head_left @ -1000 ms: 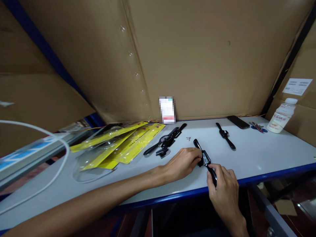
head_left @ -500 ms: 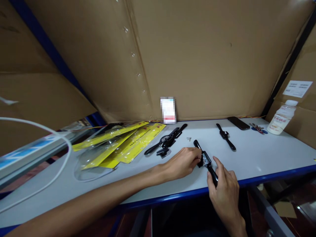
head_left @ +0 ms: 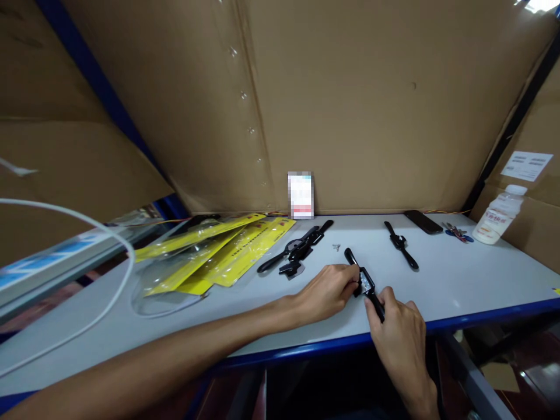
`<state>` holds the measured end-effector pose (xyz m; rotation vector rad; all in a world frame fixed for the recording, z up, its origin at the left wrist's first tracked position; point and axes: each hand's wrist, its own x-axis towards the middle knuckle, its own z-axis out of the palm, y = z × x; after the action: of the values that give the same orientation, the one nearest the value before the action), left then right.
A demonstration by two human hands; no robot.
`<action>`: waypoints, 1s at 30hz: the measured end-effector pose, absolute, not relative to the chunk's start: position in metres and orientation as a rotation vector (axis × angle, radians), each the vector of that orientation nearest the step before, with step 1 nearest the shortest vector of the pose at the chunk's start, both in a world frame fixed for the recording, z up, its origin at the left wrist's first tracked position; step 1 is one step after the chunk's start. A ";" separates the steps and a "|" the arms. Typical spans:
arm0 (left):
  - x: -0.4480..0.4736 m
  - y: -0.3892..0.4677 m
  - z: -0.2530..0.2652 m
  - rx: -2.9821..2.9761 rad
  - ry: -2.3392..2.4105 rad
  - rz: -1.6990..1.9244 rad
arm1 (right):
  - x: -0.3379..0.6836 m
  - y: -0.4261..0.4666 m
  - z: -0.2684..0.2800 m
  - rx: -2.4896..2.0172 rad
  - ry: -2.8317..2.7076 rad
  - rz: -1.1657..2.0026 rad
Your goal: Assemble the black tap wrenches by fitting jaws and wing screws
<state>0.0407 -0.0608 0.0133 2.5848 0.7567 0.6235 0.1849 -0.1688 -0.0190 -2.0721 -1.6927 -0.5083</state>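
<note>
Two bare hands on one black spokeshave (head_left: 366,282), near the front edge of the grey tabletop (head_left: 472,280). Tool sits at an angle: far handle points away and a bit left, near handle runs back toward the person. Can't tell if it's resting flat or slightly lifted.

Left hand (head_left: 335,291): comes in from the left, fingers bunched and pinched onto the left side of the tool's body. Fingertips partly hidden, so can't say which part they have. Right hand (head_left: 399,335): thumb and fingers gripping the near handle.

Small silvery screws (head_left: 336,247) lie loose just beyond the far handle; exact count too small to read. Left of those, more black spokeshaves (head_left: 301,246) overlap in a cluster, with a loose black clamp piece (head_left: 289,267) and a grey blade beside it, on the near side. Another spokeshave (head_left: 400,244) lies alone on the right, well apart from the hands.

Further left: yellow blister cards (head_left: 258,251) fanned out with clear plastic, white cable (head_left: 100,220) looping past. Back: lit screen (head_left: 300,195), pixelated, upright against the cardboard (head_left: 359,105). Back right: dark phone (head_left: 422,222), keys (head_left: 457,232), then a capped plastic bottle (head_left: 499,217), standing.
</note>
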 end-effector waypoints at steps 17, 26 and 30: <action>0.047 -0.056 0.012 2.451 0.813 0.695 | 0.190 -0.166 -0.027 -1.878 -1.692 -0.572; 0.046 -0.054 0.015 2.496 0.749 0.718 | 0.191 -0.166 -0.027 -1.868 -1.677 -0.542; 0.045 -0.053 0.017 2.534 0.722 0.749 | 0.191 -0.166 -0.027 -1.855 -1.675 -0.524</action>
<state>0.0447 -0.0529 0.0168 2.5341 0.7218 0.7486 0.1910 -0.1659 -0.0267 -1.8547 -1.6754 -0.5239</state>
